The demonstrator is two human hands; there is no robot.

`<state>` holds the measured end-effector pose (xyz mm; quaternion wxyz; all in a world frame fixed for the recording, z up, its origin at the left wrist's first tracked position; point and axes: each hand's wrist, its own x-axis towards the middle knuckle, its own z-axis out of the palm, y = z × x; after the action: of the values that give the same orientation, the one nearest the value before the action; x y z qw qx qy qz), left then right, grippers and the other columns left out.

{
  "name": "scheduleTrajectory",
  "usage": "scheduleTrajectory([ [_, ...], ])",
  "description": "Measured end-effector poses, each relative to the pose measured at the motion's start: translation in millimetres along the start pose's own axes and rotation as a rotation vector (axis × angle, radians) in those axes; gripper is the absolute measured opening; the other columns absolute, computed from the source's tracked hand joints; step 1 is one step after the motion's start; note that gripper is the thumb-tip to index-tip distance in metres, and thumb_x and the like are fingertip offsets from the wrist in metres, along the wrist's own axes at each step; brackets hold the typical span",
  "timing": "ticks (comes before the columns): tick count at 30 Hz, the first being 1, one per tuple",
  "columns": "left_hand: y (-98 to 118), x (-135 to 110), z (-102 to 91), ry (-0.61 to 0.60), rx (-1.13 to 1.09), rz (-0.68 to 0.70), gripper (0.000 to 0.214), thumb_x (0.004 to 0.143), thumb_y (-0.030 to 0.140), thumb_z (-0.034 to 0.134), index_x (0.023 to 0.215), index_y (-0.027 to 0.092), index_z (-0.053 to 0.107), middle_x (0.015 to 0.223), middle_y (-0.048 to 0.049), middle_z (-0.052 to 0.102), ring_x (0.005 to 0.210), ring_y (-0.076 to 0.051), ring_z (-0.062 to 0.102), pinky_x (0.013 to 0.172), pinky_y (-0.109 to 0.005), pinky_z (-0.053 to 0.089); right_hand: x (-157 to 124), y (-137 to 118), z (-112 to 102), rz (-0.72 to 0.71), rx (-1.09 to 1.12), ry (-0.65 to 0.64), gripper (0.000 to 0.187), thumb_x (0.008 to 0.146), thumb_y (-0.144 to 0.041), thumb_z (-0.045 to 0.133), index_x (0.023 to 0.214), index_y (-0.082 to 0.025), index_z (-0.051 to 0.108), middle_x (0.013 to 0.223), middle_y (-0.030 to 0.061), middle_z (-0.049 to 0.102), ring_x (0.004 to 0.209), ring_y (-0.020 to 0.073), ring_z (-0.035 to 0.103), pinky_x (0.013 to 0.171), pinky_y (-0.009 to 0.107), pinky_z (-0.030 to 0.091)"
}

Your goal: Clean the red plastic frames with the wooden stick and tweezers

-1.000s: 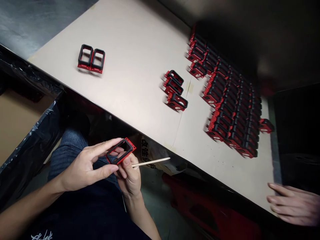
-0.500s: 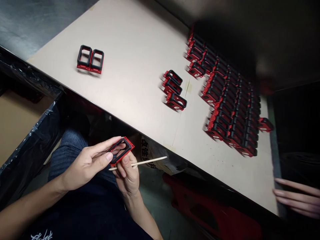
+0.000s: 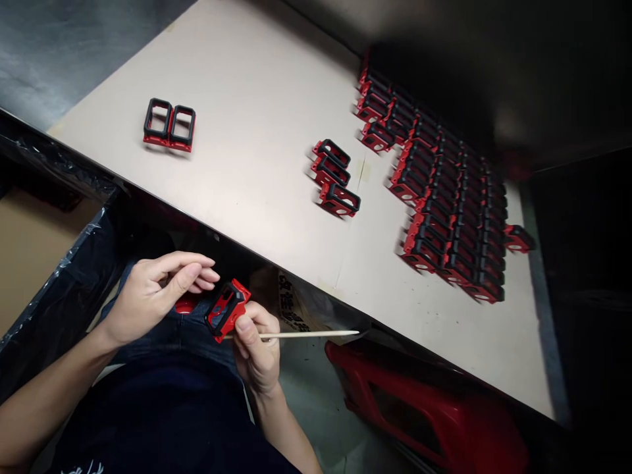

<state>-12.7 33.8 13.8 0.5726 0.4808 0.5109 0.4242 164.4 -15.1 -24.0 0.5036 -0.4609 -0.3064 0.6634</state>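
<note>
We pinch a red-and-black frame (image 3: 227,309) near our lap, right thumb pressed on it to steady it, a wooden stick (image 3: 311,334) tucked alongside in our right hand (image 3: 257,349). Our left hand (image 3: 153,296) hovers beside, fingers loosely curled. Matching frames (image 3: 444,204) stand far right on a pale board (image 3: 222,145), packed close, seemingly to save space.

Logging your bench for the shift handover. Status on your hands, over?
Left hand open, off the frame. Right hand gripping red-and-black frame and wooden stick. Rows of matching frames on the beige table ahead.

Nothing legible; dark characters on the plastic bag (image 3: 289,304) blur.
</note>
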Motion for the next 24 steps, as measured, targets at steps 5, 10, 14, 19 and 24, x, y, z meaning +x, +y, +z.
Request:
scheduleTrajectory([
  [5, -10.9, -12.8, 0.2, -0.224, -0.093, -0.052, 0.041, 0.1, 0.028, 0.067, 0.14, 0.02, 0.069, 0.134, -0.0103, 0.077, 0.117, -0.024, 0.077, 0.093, -0.025, 0.065, 1.0, -1.1, 3.3, 0.046, 0.023, 0.013, 0.052, 0.082, -0.062, 0.08, 0.063, -0.022, 0.053, 0.039, -0.0144, 0.026, 0.034, 0.0028, 0.014, 0.037, 0.019, 0.017],
  [10, -12.8, -9.7, 4.8, -0.356, -0.046, -0.132, 0.046, 0.1, 0.023, 0.063, 0.145, 0.019, 0.065, 0.124, -0.0081, 0.081, 0.098, -0.021, 0.082, 0.082, -0.023, 0.065, -1.9, 2.6, 5.0, 0.039, 0.029, -0.048, 0.051, 0.085, -0.059, 0.078, 0.063, -0.021, 0.052, 0.039, -0.0133, 0.03, 0.032, 0.0023, 0.016, 0.036, 0.019, 0.014],
  [14, -13.3, -6.2, 9.4, -0.263, 0.043, -0.103, 0.033, 0.1, 0.031, 0.065, 0.129, 0.019, 0.078, 0.11, -0.0064, 0.085, 0.088, -0.021, 0.082, 0.076, -0.023, 0.063, -5.7, 7.8, 8.0, 0.036, 0.069, -0.039, 0.051, 0.085, -0.058, 0.078, 0.063, -0.022, 0.049, 0.038, -0.0139, 0.029, 0.031, 0.0022, 0.014, 0.036, 0.019, 0.014],
  [19, -18.5, -6.2, 16.2, -0.165, -0.117, -0.192, 0.036, 0.098, 0.046, 0.07, 0.119, 0.018, 0.082, 0.115, -0.0089, 0.084, 0.105, -0.027, 0.08, 0.095, -0.031, 0.063, -6.7, 7.6, 11.2, 0.082, 0.11, 0.013, 0.054, 0.083, -0.06, 0.079, 0.063, -0.023, 0.046, 0.036, -0.0149, 0.026, 0.033, 0.0028, 0.014, 0.039, 0.019, 0.016],
  [24, -18.3, -10.2, 18.4, -0.165, -0.393, -0.305, 0.041, 0.094, 0.051, 0.076, 0.122, 0.022, 0.081, 0.125, -0.0108, 0.081, 0.116, -0.031, 0.077, 0.106, -0.04, 0.059, -3.8, 0.3, 12.8, 0.114, 0.158, 0.01, 0.051, 0.081, -0.06, 0.081, 0.066, -0.023, 0.05, 0.037, -0.0159, 0.024, 0.033, 0.0029, 0.012, 0.039, 0.019, 0.017],
])
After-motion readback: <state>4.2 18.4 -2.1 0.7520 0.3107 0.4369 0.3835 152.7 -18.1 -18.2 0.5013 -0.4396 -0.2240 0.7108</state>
